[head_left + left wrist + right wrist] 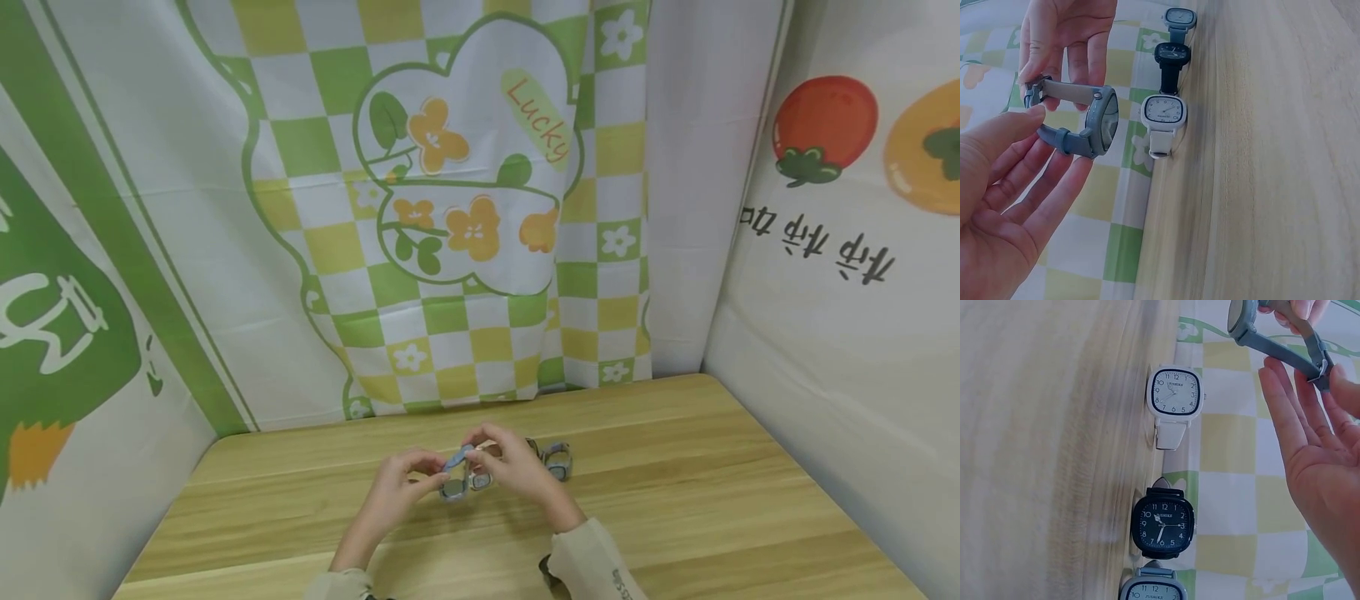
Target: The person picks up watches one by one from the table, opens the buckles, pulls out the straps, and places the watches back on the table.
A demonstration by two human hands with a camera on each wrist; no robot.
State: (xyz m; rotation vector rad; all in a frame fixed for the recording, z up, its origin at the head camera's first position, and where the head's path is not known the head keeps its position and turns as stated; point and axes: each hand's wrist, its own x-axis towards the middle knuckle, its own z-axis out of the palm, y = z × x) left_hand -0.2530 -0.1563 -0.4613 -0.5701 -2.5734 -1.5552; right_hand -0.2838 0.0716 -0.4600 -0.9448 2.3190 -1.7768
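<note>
A blue-grey wristwatch (1102,122) hangs between both hands, its strap fastened in a loop with the face turned sideways. My left hand (397,487) pinches the strap between thumb and fingers, in the left wrist view beside the strap keeper. On the other side, my right hand (517,467) holds the strap at the metal buckle (1319,372) with its thumb and fingertips. A white square-faced watch (1174,394) stands on the table close by. Beyond it are a black watch (1163,525) and another grey-blue watch (1154,592), all in a row.
The wooden table (675,500) carries the row of watches, partly hidden behind the right hand in the head view. A checkered green, yellow and white curtain (450,333) hangs at the table's back edge. Printed cloth walls (840,350) close off both sides.
</note>
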